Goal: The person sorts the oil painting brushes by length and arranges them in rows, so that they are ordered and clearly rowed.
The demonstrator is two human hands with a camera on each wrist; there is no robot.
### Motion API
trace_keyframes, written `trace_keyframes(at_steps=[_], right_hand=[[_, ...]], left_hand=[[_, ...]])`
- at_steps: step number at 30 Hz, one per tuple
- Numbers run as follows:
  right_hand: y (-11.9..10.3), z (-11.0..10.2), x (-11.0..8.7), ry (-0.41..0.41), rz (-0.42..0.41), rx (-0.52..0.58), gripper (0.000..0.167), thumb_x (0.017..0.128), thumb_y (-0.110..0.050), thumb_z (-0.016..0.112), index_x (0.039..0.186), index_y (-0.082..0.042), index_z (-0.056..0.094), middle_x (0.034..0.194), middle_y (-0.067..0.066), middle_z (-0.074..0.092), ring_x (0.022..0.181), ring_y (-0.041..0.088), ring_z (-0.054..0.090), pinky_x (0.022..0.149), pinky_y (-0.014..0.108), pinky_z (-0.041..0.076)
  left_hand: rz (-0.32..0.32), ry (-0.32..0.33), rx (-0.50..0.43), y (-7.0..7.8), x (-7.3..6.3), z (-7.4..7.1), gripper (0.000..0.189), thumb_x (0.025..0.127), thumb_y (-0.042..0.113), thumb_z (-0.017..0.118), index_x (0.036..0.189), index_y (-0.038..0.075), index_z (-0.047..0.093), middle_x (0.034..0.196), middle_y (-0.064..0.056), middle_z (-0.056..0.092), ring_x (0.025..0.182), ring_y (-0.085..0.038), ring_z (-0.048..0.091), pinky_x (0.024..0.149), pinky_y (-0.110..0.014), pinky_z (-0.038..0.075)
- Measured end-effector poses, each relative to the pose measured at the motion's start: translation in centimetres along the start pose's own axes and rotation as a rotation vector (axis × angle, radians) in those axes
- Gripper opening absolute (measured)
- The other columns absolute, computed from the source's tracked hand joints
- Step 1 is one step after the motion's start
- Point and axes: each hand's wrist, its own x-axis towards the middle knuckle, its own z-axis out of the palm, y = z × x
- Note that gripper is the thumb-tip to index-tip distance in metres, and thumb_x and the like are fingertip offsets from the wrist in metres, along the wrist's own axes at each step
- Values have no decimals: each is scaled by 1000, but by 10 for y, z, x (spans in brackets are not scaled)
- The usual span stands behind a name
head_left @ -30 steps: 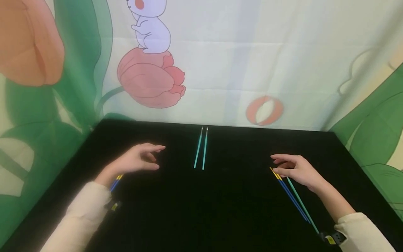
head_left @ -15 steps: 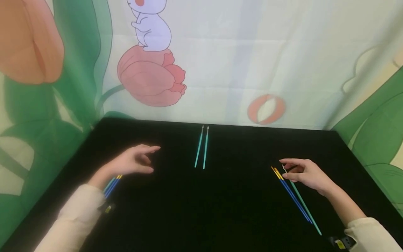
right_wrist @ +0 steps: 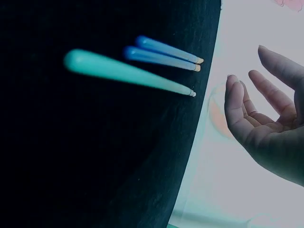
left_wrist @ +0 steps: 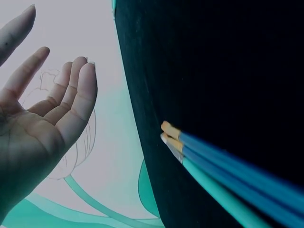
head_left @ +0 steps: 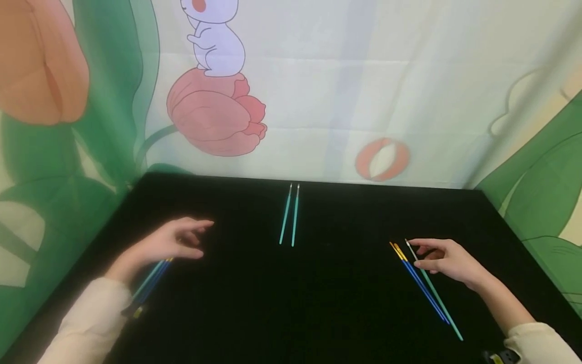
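1. Holds the left hand up, empty, fingers loosely bent and thumb apart, near the left blue brushes and left teal brush (tips bunched together).
2. Holds the right hand empty too, relaxed, apart from the right teal brush and right blue brushes.
3. Has the centre teal brushes between both hands, tips pointing away, on the black tabletop.
4. Faces a printed cloth.

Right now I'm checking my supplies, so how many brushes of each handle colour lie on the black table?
Teal brushes: 4 (2 centre, 1 left, 1 right)
Blue brushes: 4 (2 left, 2 right)
Total: 8
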Motion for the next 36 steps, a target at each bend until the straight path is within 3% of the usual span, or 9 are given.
trace_keyframes(at_steps=[9, 14, 20, 28, 33, 36], right_hand=[[7, -4, -5, -18, 27, -19, 55, 84, -15, 64, 130, 6, 43, 109, 24, 48, 76, 17, 57, 61, 30, 51], [15, -4, -5, -9, 32, -44, 54, 83, -15, 64, 129, 5, 44, 113, 28, 47, 76, 18, 57, 61, 31, 51], [23, -4, -3, -2, 50, -68, 55, 81, -15, 66, 129, 4, 45, 114, 30, 45, 76, 19, 56, 61, 30, 50], [29, -5, -6, -14, 64, -55, 57, 79, -14, 67, 128, 5, 46, 114, 32, 45, 72, 18, 55, 60, 30, 50], [33, -3, -7, -45, 94, -50, 59, 78, -15, 67, 129, 5, 44, 116, 33, 43, 75, 21, 56, 63, 33, 50], [33, -2, -7, -60, 100, -42, 60, 78, -14, 67, 129, 6, 44, 116, 34, 42, 75, 21, 56, 63, 34, 50]], left_hand=[[-37, 22, 21, -3, -16, -10, 64, 74, 18, 73, 131, 5, 47, 109, -17, 50, 89, -31, 54, 67, -32, 52], [-70, 0, 44, -5, -24, -16, 65, 75, 20, 72, 132, 5, 45, 113, -20, 49, 87, -26, 54, 71, -33, 49], [-105, -22, 51, -10, -32, -19, 66, 75, 20, 71, 132, 3, 44, 113, -21, 49, 77, -19, 54, 67, -31, 49], [-195, -34, 50, -24, -45, -27, 66, 75, 22, 71, 132, 2, 44, 121, -24, 46, 95, -32, 54, 73, -37, 51], [-297, -81, 23, -33, -55, -32, 68, 75, 25, 71, 135, 8, 43, 130, -27, 37, 104, -40, 49, 75, -45, 50], [-321, -106, 18, -39, -60, -33, 69, 74, 25, 71, 135, 9, 43, 131, -30, 35, 105, -40, 49, 75, -46, 50]])
